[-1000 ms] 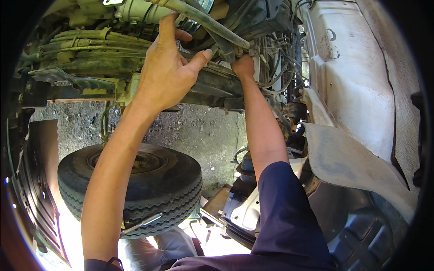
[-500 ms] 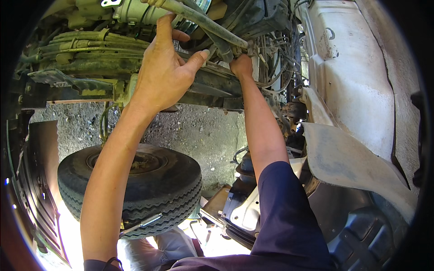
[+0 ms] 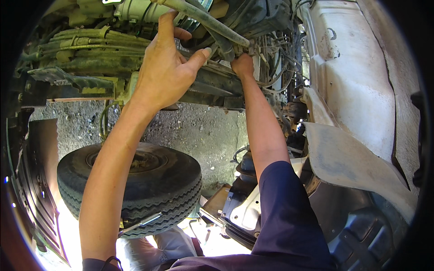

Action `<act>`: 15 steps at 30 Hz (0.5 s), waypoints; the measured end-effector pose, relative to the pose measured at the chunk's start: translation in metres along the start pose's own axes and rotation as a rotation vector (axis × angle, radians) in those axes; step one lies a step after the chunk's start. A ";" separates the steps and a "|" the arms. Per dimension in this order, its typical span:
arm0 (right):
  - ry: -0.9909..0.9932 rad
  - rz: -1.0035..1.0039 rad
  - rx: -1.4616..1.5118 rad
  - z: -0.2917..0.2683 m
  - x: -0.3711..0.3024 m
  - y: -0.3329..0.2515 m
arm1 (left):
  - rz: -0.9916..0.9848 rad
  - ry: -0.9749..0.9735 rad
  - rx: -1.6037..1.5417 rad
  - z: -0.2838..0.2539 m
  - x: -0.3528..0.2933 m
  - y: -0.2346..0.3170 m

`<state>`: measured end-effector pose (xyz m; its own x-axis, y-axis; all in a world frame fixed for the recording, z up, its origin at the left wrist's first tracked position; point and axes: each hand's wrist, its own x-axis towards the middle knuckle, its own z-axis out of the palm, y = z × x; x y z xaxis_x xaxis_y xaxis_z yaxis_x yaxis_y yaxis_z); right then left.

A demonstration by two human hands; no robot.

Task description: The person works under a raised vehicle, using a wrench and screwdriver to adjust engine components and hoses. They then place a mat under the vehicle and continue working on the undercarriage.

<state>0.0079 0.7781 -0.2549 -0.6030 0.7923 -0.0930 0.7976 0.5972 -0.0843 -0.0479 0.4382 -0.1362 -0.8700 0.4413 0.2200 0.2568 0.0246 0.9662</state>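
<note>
My left hand is raised at the upper middle with thumb and fingers apart, holding nothing that I can see. Its fingertips reach up beside a silvery cylindrical canister and below a long grey pipe; whether they touch either cannot be told. Farther right, my right hand is curled in at the lower end of that pipe, beside a darker hose. Its fingers are closed, and what they grip is hidden among the parts there.
Bundled lines run along a dirty frame rail. Loose wires hang right of my right hand. A big tyre lies below my left forearm. A pale metal panel and a bent flap flank the right side.
</note>
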 end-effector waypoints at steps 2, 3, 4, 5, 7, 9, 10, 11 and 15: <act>0.009 0.024 -0.006 -0.001 -0.002 0.000 | 0.011 -0.001 -0.007 0.000 0.001 -0.002; 0.023 0.024 0.006 -0.001 -0.003 0.000 | 0.017 -0.001 -0.010 -0.001 0.001 -0.002; 0.047 0.014 0.020 -0.001 -0.003 0.000 | 0.016 -0.002 -0.014 0.000 0.001 -0.003; 0.063 0.008 0.028 0.000 -0.003 0.001 | 0.015 -0.003 -0.019 0.000 0.001 -0.003; 0.058 -0.021 0.038 0.003 0.001 0.003 | 0.015 -0.006 -0.017 0.000 0.001 -0.003; 0.044 -0.034 0.029 0.007 0.006 0.006 | 0.018 -0.007 -0.001 -0.001 0.001 -0.003; 0.036 -0.035 0.018 0.008 0.008 0.007 | 0.022 -0.004 -0.007 0.000 0.001 -0.003; 0.029 -0.026 0.000 0.009 0.009 0.009 | 0.024 -0.002 -0.010 0.000 0.001 -0.003; -0.090 -0.117 -0.102 -0.007 0.012 0.018 | 0.007 -0.004 -0.011 0.000 0.000 -0.002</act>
<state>0.0144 0.7993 -0.2509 -0.6871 0.7047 -0.1771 0.7159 0.6982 0.0005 -0.0488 0.4385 -0.1383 -0.8668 0.4446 0.2260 0.2578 0.0115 0.9661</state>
